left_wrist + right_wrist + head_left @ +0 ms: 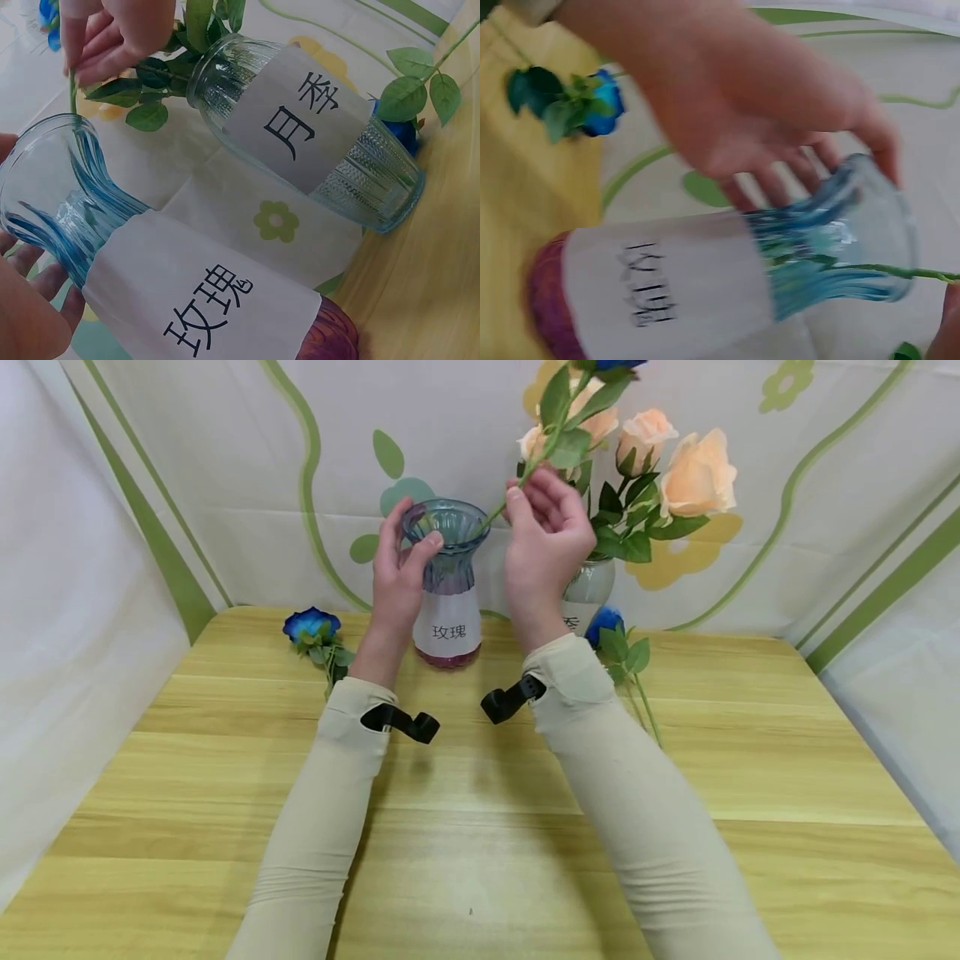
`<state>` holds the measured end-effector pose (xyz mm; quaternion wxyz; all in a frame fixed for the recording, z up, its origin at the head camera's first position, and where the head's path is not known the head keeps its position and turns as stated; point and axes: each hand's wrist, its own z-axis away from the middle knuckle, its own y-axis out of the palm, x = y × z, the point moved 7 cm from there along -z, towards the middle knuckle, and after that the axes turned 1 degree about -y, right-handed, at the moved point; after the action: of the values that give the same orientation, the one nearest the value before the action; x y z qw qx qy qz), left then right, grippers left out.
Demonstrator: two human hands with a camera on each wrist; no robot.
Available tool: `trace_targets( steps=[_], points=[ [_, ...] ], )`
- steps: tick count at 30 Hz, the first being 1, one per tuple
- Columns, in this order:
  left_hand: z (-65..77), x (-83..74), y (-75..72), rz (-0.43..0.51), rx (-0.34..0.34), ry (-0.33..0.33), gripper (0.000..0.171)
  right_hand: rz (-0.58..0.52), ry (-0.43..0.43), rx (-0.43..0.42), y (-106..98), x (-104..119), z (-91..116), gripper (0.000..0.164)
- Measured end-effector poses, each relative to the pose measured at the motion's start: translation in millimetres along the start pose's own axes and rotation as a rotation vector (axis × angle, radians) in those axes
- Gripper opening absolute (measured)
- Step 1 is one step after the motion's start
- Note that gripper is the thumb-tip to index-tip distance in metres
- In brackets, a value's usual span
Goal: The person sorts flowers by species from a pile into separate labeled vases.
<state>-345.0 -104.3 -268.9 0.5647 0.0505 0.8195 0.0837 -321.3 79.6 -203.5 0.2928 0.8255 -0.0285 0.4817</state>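
- Fingers of the left hand [400,562] curl round the neck of a flared, ribbed glass vase [450,575], blue above and purplish-red at its base, the thumb at the near rim.
- Just below those fingers, a white paper label [447,618] marked 玫瑰 wraps the vase, which stands upright.
- Right hand [550,531]: thumb and forefinger closed in a pinch on the green stem of a blue artificial rose [552,442], the other fingers loosely bent.
- Below that pinch the stem slants into the vase's mouth; above it are leaves and the blue bloom, cut off by the head view's edge.
- Behind and right of the right fingers, peach artificial roses [700,474] fill a clear ribbed glass vase [597,578] labelled 月季.
- Left of and below the left fingers, a second blue rose [311,625] lies on the wood-grain desk [480,868].
- Below the right fingers and to their right lies a third blue rose [604,625].
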Motion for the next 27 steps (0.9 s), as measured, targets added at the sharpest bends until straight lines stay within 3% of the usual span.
trace_targets(
  steps=[7,17,27],
  points=[
    [0.2,-0.7,-3.3,-0.004,-0.024,0.011,0.071,0.159,-0.028,0.093,9.6,-14.7,12.7,0.021],
    [-0.5,-0.8,-0.1,0.013,-0.008,0.005,0.072,0.355,0.004,0.129,11.1,-16.9,6.9,0.020],
    [1.6,-2.8,-0.3,0.010,-0.014,-0.004,0.071,0.414,-0.021,0.184,13.8,-17.4,3.6,0.023]
  ],
)
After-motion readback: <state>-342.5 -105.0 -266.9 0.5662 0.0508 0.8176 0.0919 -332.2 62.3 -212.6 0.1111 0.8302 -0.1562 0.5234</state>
